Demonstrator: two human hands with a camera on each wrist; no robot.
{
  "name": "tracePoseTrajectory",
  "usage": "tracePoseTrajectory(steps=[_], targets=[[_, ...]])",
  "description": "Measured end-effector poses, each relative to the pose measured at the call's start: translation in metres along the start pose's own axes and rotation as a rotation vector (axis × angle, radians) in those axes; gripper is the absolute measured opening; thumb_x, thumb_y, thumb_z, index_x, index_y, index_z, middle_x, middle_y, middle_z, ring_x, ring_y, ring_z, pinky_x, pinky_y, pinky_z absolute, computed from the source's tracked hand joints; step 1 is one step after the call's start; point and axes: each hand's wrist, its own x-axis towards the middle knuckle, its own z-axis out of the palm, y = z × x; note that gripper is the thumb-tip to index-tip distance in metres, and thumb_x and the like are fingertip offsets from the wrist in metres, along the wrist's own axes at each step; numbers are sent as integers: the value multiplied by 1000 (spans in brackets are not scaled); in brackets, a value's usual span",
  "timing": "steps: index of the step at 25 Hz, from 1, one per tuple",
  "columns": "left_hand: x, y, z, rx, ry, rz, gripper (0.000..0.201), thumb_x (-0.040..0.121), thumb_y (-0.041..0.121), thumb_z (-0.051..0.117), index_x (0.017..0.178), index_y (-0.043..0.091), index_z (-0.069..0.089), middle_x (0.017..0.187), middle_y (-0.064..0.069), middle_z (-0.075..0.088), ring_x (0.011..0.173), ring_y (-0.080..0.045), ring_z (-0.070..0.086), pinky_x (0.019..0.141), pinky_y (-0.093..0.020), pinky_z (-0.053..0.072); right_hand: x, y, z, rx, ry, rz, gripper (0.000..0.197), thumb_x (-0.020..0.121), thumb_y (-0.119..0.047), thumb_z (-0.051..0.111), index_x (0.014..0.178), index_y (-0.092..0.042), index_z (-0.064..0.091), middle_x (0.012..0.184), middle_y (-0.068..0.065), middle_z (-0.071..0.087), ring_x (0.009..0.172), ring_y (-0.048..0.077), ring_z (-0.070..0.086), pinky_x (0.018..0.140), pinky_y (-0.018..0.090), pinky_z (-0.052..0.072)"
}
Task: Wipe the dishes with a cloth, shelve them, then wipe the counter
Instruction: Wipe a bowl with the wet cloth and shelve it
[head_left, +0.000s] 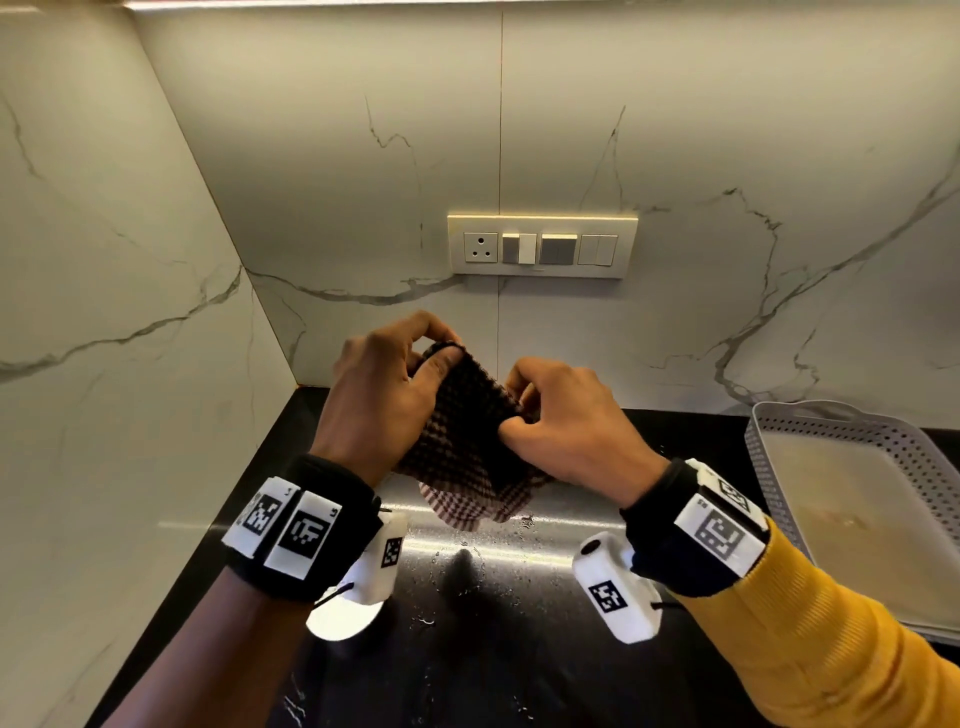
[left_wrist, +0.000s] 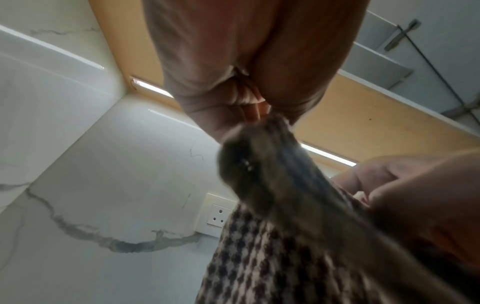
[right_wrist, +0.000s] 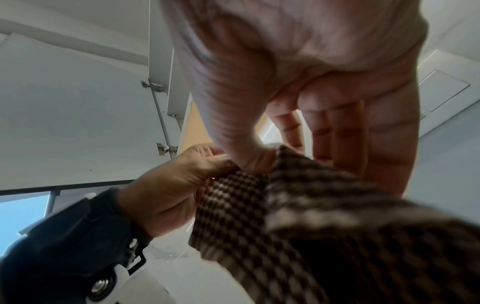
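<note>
Head view: left hand (head_left: 382, 384) and right hand (head_left: 566, 421) pinch cloth (head_left: 467, 441) above counter (head_left: 519, 649).

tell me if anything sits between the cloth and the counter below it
Nothing visible does. Both the left hand and the right hand pinch the checked cloth in the air, and the black counter straight beneath shows only water drops. The grey tray stands off to the right.

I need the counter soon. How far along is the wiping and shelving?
Done, seemingly: the tray holds no dishes, though shelves aren't in view. In hand: left hand and right hand both pinch the cloth above the counter. Left: water droplets remain on the counter, so it isn't wiped.
</note>
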Motion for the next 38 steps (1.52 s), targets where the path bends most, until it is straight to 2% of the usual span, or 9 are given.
tracePoseTrajectory(steps=[4, 9, 14, 18, 21, 23, 25, 32, 38], targets=[[-1, -12, 9, 54, -53, -77, 6, 100, 35, 66, 105, 33, 69, 71, 7, 70, 66, -6, 68, 55, -21, 47, 7, -4, 0, 44, 79, -4, 3, 81, -18, 69, 78, -21, 70, 72, -5, 69, 70, 11, 66, 59, 24, 50], [-1, -19, 19, -284, -100, -330, 7, 101, 23, 66, 105, 22, 71, 73, -5, 77, 62, -12, 74, 57, -32, 58, 4, -15, 20, 100, 60, -102, 8, 92, -19, 69, 91, -20, 77, 80, -7, 72, 74, 3, 67, 61, 14, 51], [-4, -13, 18, -580, -35, -545, 35, 89, 37, 80, 111, 15, 66, 92, -11, 79, 74, -23, 78, 57, -29, 59, -13, -26, 32, 20, -46, -176, 16, 100, -29, 60, 92, -16, 65, 85, -5, 59, 71, 9, 55, 59, 18, 39], [-2, -33, 14, -340, -41, -479, 35, 84, 21, 78, 115, 30, 64, 88, -8, 79, 80, -23, 78, 75, -48, 65, -23, -27, 28, 289, -186, -222, 18, 98, -10, 51, 107, -14, 66, 93, 3, 69, 76, 17, 66, 63, 31, 58], [2, -36, 4, -258, -186, -352, 36, 93, 20, 70, 120, 39, 58, 84, -2, 80, 83, -21, 77, 88, -57, 60, -11, -2, 26, 266, 25, -149, 41, 92, -2, 57, 130, -19, 59, 122, 0, 67, 106, 14, 67, 88, 36, 62], [2, -30, -4, -262, -328, -228, 39, 100, 16, 64, 127, 40, 50, 96, 1, 80, 93, -19, 76, 93, -53, 59, 4, 18, 25, 164, 11, -83, 66, 87, -6, 66, 145, -26, 42, 145, -2, 53, 132, 15, 52, 109, 41, 50], [2, -25, -10, -238, -415, -114, 38, 103, 13, 60, 131, 35, 49, 107, 5, 78, 103, -14, 74, 94, -44, 59, 17, 34, 22, 245, -216, -41, 76, 86, -11, 71, 150, -30, 35, 152, -3, 48, 141, 15, 45, 114, 38, 44], [2, -35, -32, -185, -352, 35, 42, 102, 1, 57, 133, 28, 59, 102, 10, 76, 101, -10, 71, 82, -24, 57, 21, 64, 22, 393, -512, 9, 32, 90, -24, 81, 119, -14, 72, 116, 3, 77, 110, 16, 73, 98, 43, 60], [-17, -67, -25, -60, -115, -68, 38, 96, 0, 64, 115, 30, 76, 99, 17, 78, 92, 7, 71, 78, -12, 54, 21, 57, 32, 326, -395, 108, 22, 101, -35, 66, 105, -17, 77, 102, 0, 80, 96, 12, 76, 81, 28, 63]])
